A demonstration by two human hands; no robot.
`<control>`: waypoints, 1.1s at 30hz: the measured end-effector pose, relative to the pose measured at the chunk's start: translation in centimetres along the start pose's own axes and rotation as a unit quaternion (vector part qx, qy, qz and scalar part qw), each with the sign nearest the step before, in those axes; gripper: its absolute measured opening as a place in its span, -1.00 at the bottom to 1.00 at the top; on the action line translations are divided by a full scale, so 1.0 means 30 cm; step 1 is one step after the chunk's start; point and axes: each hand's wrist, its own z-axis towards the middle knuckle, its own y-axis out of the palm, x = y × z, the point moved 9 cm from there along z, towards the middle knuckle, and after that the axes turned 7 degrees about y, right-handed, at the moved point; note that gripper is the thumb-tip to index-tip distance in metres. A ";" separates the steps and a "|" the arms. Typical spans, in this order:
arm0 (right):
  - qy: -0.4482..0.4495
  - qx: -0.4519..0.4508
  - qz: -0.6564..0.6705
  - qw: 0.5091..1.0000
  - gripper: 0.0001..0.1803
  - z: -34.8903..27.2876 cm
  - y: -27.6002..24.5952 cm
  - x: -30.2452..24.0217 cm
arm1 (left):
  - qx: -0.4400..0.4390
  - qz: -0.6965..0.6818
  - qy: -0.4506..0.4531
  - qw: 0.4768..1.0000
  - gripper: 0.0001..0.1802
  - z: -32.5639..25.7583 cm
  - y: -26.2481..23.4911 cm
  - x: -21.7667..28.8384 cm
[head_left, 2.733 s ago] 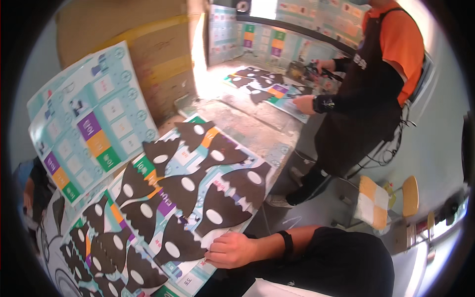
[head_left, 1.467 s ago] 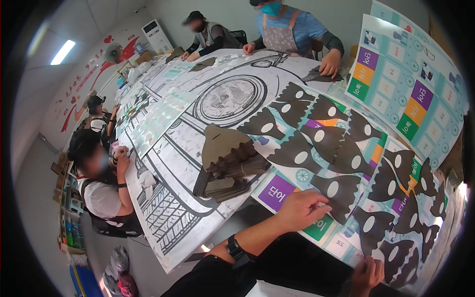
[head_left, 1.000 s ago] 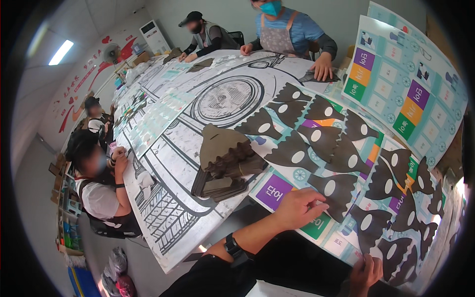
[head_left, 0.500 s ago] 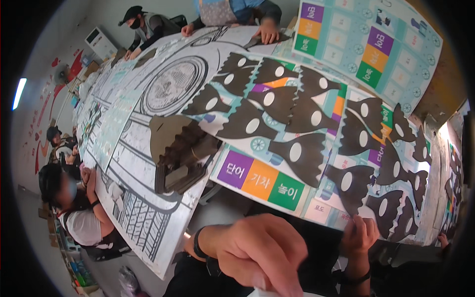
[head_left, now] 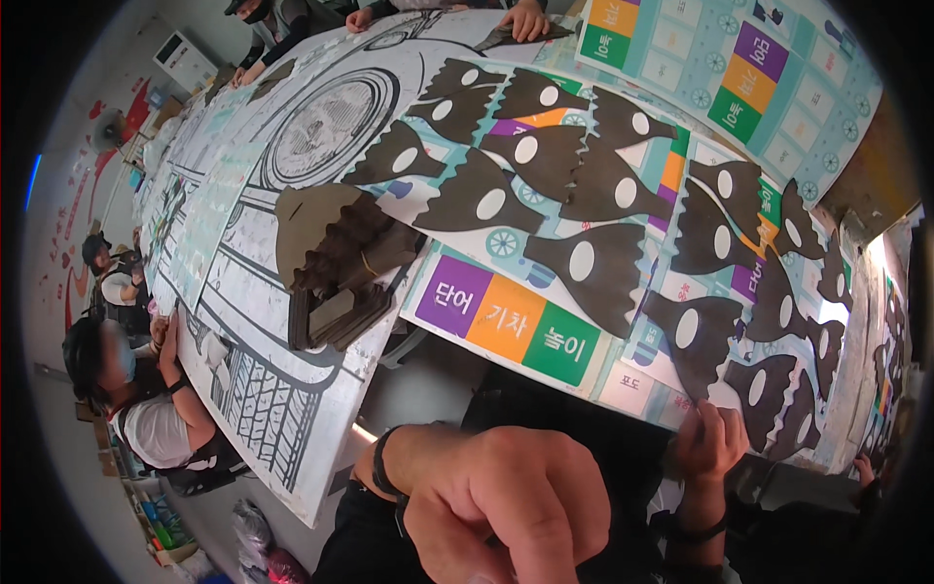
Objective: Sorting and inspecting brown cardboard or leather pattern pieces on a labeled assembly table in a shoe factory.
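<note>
My left hand (head_left: pixel 516 496) is large in the foreground at the lower middle, below the table edge. Its fingers are bent together in a pinch, and the fingertips run off the lower edge, so what they hold is hidden. My right hand (head_left: pixel 710 441) is at the near edge of the printed sheets, its fingers curled on the lower tip of a dark brown flared cutout (head_left: pixel 708 362) with a white oval on it. Several more such cutouts (head_left: pixel 584 292) lie spread across the colourful sheets (head_left: pixel 428 331), each with a white oval.
Left of the sheets, a pile of stacked brown cutouts (head_left: pixel 341 263) sits on a white board (head_left: pixel 389 365) with a black line drawing. Another printed sheet (head_left: pixel 671 58) lies at the far right. Other people (head_left: pixel 161 428) work along the left and far sides.
The view has shifted, so the table lies slightly higher and farther left. A white bit seen below my left fingertips is now out of sight. My right hand stays at the same cutout.
</note>
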 end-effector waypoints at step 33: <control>0.038 0.001 0.108 0.993 -0.72 0.044 -0.155 0.077 | 0.013 0.971 -0.191 0.140 -0.56 -0.113 -0.234 0.325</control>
